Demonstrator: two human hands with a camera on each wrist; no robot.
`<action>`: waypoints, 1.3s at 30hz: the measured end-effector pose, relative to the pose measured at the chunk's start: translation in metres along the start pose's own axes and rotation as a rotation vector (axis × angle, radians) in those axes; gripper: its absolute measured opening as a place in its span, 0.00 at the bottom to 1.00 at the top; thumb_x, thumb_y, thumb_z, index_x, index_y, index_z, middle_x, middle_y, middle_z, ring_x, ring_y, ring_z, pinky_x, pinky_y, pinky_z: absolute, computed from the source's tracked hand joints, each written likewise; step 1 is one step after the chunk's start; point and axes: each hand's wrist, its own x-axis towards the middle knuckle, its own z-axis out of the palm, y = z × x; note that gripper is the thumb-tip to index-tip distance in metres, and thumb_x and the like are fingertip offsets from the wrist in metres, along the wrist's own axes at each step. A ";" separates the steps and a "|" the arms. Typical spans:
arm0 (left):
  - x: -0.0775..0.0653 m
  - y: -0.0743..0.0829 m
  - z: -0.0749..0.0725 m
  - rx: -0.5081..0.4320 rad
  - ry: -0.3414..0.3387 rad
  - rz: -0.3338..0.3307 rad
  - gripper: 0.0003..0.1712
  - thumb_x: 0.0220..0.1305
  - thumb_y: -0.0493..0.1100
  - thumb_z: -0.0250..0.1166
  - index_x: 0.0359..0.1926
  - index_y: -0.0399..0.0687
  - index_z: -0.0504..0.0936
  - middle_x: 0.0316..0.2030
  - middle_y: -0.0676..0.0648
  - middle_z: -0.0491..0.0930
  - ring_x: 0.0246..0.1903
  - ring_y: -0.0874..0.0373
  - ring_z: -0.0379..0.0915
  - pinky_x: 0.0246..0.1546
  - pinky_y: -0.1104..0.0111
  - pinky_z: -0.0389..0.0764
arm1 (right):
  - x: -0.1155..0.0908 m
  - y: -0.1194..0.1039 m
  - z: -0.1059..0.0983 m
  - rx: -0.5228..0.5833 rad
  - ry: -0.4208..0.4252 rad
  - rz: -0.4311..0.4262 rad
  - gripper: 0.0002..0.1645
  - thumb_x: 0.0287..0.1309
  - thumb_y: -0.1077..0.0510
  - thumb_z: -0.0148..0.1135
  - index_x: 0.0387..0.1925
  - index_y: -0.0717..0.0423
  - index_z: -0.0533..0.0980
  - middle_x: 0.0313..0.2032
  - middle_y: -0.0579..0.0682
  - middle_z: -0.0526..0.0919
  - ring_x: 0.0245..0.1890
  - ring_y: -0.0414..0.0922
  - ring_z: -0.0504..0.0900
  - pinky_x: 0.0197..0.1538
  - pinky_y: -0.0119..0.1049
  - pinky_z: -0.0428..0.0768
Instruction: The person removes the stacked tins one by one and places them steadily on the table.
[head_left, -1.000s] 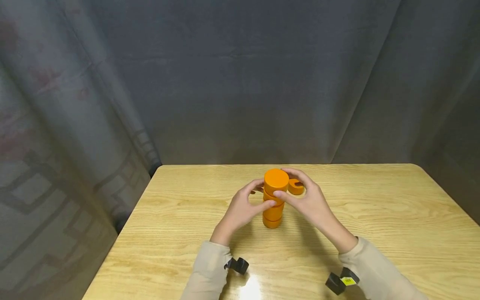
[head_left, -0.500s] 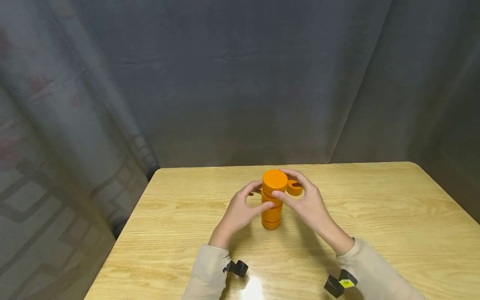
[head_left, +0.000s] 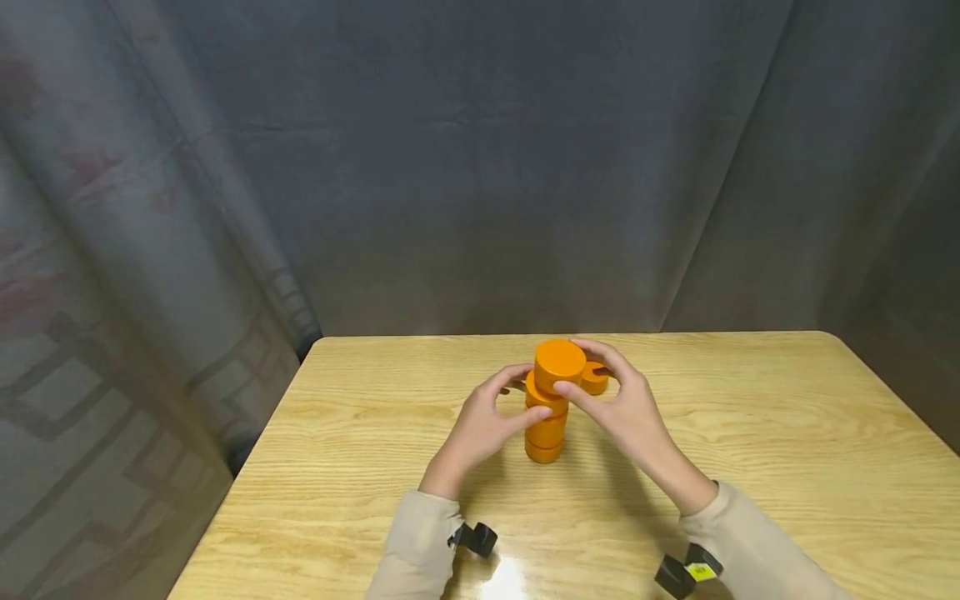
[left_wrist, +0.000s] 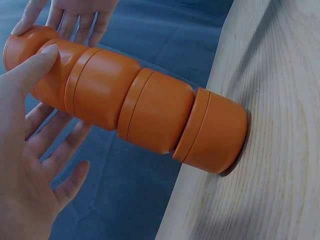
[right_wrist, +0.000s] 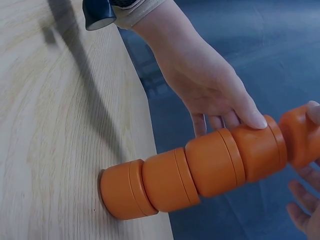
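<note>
Several round orange jars with lid seams stand in a tall, slightly uneven stack (head_left: 545, 433) on the table. My right hand (head_left: 618, 412) holds the top jar (head_left: 560, 364) between thumb and fingers, and that jar sits off to the right of those below. In the left wrist view the top jar (left_wrist: 22, 47) overlaps the edge of the one under it. My left hand (head_left: 483, 425) grips that second jar (right_wrist: 257, 150), its thumb on the near side and fingers behind. The far fingers of both hands are partly hidden by the stack.
Another orange jar (head_left: 595, 379) stands on the wooden table (head_left: 750, 450) behind my right hand, partly covered by its fingers. Grey curtains (head_left: 480, 167) hang beyond the table's back edge and along the left side.
The top jar has shifted to the right with my right hand, from nearly over the stack to off-centre. My left hand keeps its grip in the same place.
</note>
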 end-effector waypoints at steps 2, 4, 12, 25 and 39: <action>0.000 0.000 0.000 -0.002 0.000 0.001 0.32 0.60 0.54 0.73 0.64 0.57 0.75 0.52 0.59 0.79 0.53 0.61 0.73 0.59 0.50 0.71 | 0.000 0.000 -0.001 -0.006 -0.002 0.000 0.33 0.56 0.56 0.74 0.62 0.53 0.73 0.54 0.52 0.80 0.52 0.48 0.74 0.58 0.54 0.67; 0.001 0.000 0.000 -0.004 0.000 0.002 0.32 0.60 0.54 0.73 0.64 0.57 0.75 0.52 0.59 0.79 0.53 0.61 0.73 0.59 0.50 0.71 | -0.001 -0.001 -0.003 -0.016 -0.002 -0.001 0.33 0.56 0.56 0.74 0.62 0.53 0.74 0.54 0.51 0.80 0.52 0.47 0.74 0.57 0.52 0.68; 0.002 0.000 0.000 0.002 -0.008 0.016 0.32 0.60 0.54 0.72 0.64 0.58 0.74 0.53 0.59 0.78 0.53 0.61 0.73 0.59 0.50 0.71 | -0.003 0.000 -0.011 -0.033 0.013 -0.002 0.33 0.57 0.57 0.73 0.63 0.54 0.73 0.56 0.52 0.79 0.52 0.47 0.73 0.55 0.49 0.68; 0.004 0.000 -0.001 -0.011 -0.002 0.018 0.32 0.60 0.53 0.72 0.64 0.58 0.74 0.53 0.59 0.78 0.53 0.60 0.72 0.59 0.49 0.71 | -0.002 0.008 -0.020 -0.076 0.055 -0.052 0.31 0.57 0.59 0.73 0.61 0.57 0.73 0.57 0.52 0.79 0.52 0.38 0.72 0.54 0.34 0.68; 0.004 -0.003 0.002 -0.011 0.001 0.031 0.32 0.60 0.53 0.72 0.64 0.58 0.74 0.53 0.59 0.78 0.52 0.61 0.73 0.58 0.49 0.71 | -0.004 0.020 -0.032 -0.096 0.091 -0.048 0.30 0.57 0.59 0.72 0.61 0.59 0.74 0.55 0.52 0.79 0.51 0.34 0.71 0.53 0.31 0.68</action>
